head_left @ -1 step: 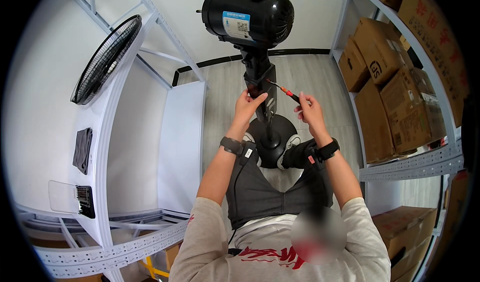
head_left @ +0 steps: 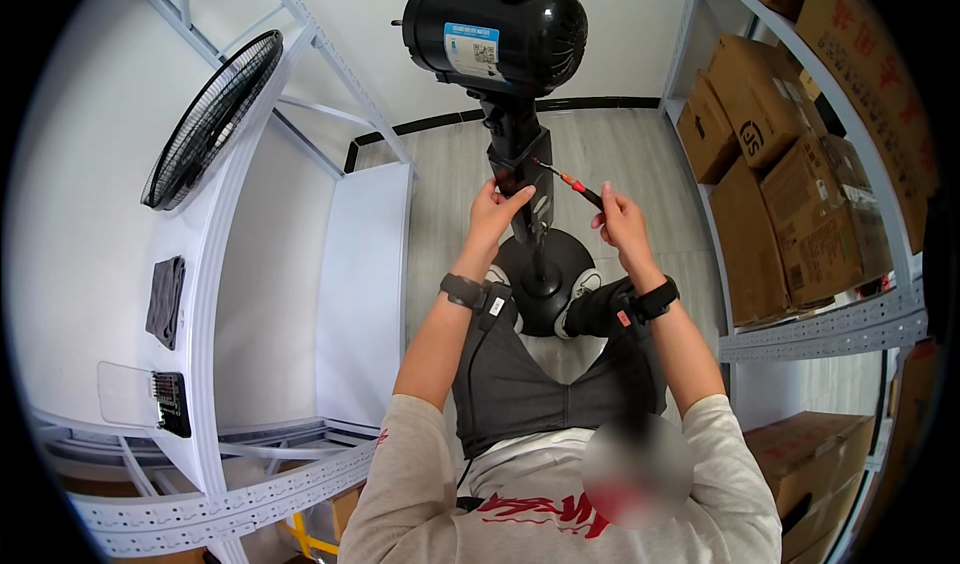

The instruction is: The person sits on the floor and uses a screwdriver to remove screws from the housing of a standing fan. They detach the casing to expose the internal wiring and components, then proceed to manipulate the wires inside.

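Red-and-black screwdriver (head_left: 574, 183) at black fan (head_left: 518, 144)

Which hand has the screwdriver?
The right hand: it holds the screwdriver by its red-and-black handle, tip at the black fan column. The left hand has no tool; it holds the column.

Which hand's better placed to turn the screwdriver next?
Likely the right hand: it holds the screwdriver by its handle, tip at the pedestal fan's neck. The left hand is on that neck, below the tip, seemingly better suited to steadying.
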Demonstrator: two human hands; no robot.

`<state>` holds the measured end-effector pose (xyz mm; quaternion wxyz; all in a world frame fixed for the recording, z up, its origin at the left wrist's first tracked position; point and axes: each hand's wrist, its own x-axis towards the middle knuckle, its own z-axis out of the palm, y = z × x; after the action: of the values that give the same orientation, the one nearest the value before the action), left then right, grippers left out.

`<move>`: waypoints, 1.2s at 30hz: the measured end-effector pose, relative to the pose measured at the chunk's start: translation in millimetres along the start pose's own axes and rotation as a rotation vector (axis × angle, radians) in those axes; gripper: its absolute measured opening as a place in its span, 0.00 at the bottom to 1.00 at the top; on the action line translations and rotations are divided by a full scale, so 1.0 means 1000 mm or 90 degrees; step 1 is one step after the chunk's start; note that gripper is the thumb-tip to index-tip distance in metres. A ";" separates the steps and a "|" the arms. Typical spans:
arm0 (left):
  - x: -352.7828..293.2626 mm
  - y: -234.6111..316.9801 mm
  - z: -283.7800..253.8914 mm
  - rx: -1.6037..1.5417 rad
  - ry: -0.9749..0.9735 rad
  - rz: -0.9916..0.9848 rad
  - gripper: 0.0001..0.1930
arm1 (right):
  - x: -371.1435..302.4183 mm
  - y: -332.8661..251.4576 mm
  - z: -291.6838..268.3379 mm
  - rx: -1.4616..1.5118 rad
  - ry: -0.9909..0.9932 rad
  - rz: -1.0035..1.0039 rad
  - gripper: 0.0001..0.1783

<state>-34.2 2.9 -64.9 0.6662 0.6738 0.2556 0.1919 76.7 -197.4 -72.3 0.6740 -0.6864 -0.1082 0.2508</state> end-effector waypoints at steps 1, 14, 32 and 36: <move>0.002 -0.003 -0.001 0.002 -0.003 -0.001 0.26 | 0.003 -0.001 -0.005 0.001 -0.056 0.079 0.12; 0.002 -0.002 -0.001 0.016 -0.007 -0.004 0.27 | -0.007 -0.006 0.007 -0.021 0.037 0.005 0.17; 0.001 -0.003 0.001 -0.002 0.009 0.013 0.21 | 0.003 -0.006 -0.010 -0.001 -0.078 0.059 0.16; 0.002 -0.006 0.004 0.011 0.011 0.031 0.21 | 0.002 0.008 0.002 0.016 0.042 -0.160 0.18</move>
<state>-30.7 1.2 -71.7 0.6533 0.6840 0.2462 0.2116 75.7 -194.9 -80.6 0.7117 -0.6668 -0.1683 0.1431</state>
